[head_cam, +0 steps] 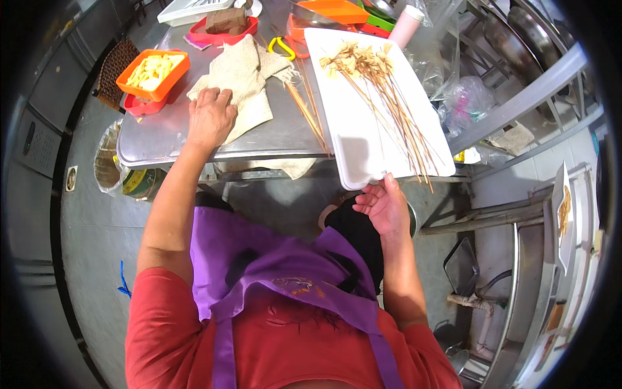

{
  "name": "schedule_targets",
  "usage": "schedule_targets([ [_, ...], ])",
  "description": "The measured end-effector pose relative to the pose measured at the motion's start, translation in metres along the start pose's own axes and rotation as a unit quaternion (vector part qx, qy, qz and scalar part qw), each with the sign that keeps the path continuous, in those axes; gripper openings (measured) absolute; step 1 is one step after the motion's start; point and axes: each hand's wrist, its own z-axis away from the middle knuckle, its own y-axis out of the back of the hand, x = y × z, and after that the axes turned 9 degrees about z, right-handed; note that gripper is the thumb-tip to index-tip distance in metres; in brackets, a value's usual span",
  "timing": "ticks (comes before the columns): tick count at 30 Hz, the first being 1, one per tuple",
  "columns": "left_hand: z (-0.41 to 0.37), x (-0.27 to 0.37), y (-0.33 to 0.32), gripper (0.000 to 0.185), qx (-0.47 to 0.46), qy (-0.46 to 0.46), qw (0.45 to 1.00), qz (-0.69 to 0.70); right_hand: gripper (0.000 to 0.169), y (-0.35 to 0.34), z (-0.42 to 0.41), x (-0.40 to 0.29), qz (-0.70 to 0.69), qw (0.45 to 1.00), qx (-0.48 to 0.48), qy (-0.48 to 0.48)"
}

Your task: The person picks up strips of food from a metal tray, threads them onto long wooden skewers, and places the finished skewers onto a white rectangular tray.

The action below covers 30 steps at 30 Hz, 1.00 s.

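My left hand (pixel 211 119) lies palm down on a crumpled beige cloth (pixel 243 68), fingers slightly spread. At the near edge of a white plastic tray (pixel 352 141), my right hand (pixel 384 204) is palm up, with the thumb on the rim and the fingers curled at its underside. Thin skewers (pixel 396 112) with pale, folded food pieces (pixel 357 58) at their far ends lie bunched in the tray. Their bare ends stick out over the near rim. More bare skewers (pixel 306 114) rest on the metal table between cloth and tray.
An orange container of pale yellow strips (pixel 153 70) stands on a red one (pixel 143 103) at the left of the steel table (pixel 167 133). Yellow-handled scissors (pixel 282 48) lie behind the cloth. A pink bottle (pixel 407 25) stands behind the tray; a metal rack (pixel 525 104) is at right.
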Motion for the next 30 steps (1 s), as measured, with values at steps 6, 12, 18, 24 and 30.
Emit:
schedule_targets([
  [6, 0.003, -0.001, 0.0, 0.033, -0.012, 0.024, 1.0, -0.015, 0.021, -0.024, -0.007, -0.011, 0.063, 0.984, 0.165, -0.02],
  [12, 0.004, 0.0, 0.002, 0.033, -0.006, 0.036, 0.999, 0.007, 0.013, -0.01, 0.0, -0.021, -0.002, 0.976, 0.217, 0.029],
  [18, 0.005, 0.0, 0.0, 0.03, 0.005, 0.041, 0.999, 0.022, 0.013, -0.007, -0.01, -0.026, 0.012, 0.968, 0.252, -0.014],
  [24, 0.005, 0.001, 0.003, 0.027, -0.008, 0.05, 0.998, 0.033, 0.009, -0.016, -0.011, -0.038, 0.101, 0.956, 0.273, -0.039],
  [30, 0.007, -0.005, -0.006, 0.028, 0.017, 0.045, 0.998, 0.036, 0.005, -0.025, -0.013, -0.048, 0.146, 0.932, 0.33, -0.026],
])
